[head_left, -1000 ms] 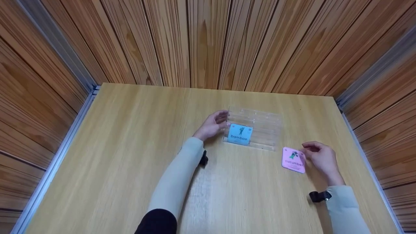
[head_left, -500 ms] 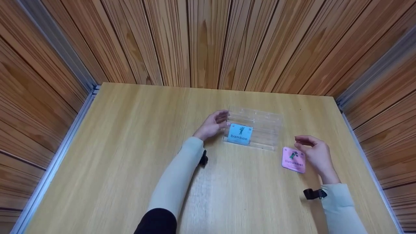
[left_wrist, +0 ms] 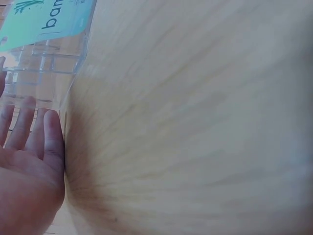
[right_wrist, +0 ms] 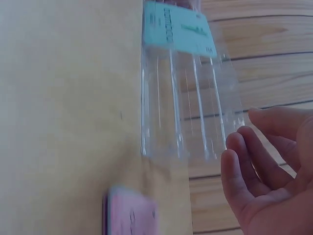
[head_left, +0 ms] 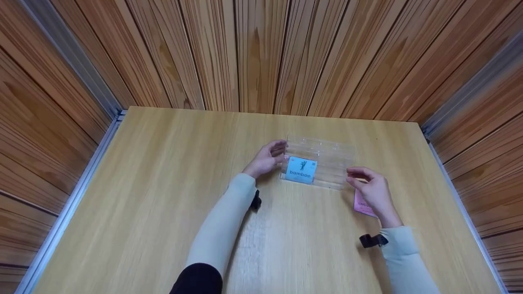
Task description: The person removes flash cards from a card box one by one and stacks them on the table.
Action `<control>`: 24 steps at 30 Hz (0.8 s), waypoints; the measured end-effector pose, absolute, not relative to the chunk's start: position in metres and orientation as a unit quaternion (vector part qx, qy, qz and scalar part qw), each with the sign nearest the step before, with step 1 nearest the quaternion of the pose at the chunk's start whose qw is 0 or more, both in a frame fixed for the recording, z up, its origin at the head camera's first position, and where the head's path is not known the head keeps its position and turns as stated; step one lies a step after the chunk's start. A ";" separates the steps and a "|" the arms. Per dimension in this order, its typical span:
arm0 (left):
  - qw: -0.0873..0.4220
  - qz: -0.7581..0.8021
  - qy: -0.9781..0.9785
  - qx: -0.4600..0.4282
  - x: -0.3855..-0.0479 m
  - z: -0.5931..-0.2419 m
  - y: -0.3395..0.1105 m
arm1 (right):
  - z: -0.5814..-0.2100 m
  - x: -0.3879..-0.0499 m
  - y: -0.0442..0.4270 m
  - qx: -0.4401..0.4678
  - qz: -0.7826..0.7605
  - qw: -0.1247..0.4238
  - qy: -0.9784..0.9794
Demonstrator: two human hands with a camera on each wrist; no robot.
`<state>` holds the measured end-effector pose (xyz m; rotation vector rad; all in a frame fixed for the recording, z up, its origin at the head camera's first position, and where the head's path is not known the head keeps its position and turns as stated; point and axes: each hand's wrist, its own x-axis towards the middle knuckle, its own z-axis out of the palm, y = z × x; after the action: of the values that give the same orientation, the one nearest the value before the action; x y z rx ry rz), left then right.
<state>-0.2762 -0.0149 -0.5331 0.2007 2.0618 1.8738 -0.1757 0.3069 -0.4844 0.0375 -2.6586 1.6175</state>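
Note:
A clear plastic tiered rack [head_left: 333, 173] stands on the table, with a blue card [head_left: 301, 170] reading "bamboo" leaning in its left part. My left hand [head_left: 264, 160] rests against the rack's left end, its fingers fairly straight in the left wrist view. Close to the rack's right end is my right hand [head_left: 372, 191], fingers loosely bent and holding nothing; whether a fingertip touches the plastic I cannot tell. Under that hand lies a pink card [head_left: 363, 206], partly hidden. From the right wrist, the pink card [right_wrist: 129, 213] looks blurred and thick, perhaps a stack.
Wooden table [head_left: 163, 204] carries the rack and cards. Wood-panelled walls [head_left: 261, 53] enclose its back and both sides, with metal rails [head_left: 71, 188] along the side edges. Black cameras [head_left: 372, 241] are strapped at the wrists.
My right hand has moved from beside the pink "cucumber" card left and forward to the rack's right end, now covering part of the card. The card stayed put. My left hand has not moved.

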 end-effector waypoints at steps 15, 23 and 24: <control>0.174 0.661 0.726 0.077 -0.275 -0.532 -0.017 | -0.494 -0.191 0.254 0.021 0.611 -0.034 -0.790; 0.172 0.671 0.717 0.072 -0.277 -0.531 -0.016 | -0.497 -0.202 0.236 0.008 0.641 -0.025 -0.767; 0.172 0.672 0.717 0.070 -0.277 -0.532 -0.016 | -0.497 -0.203 0.235 0.006 0.642 -0.027 -0.766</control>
<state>-0.2771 -0.0155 -0.5316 0.1999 2.0361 1.9065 -0.2027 0.2350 -0.4967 0.0188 -2.4489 2.0519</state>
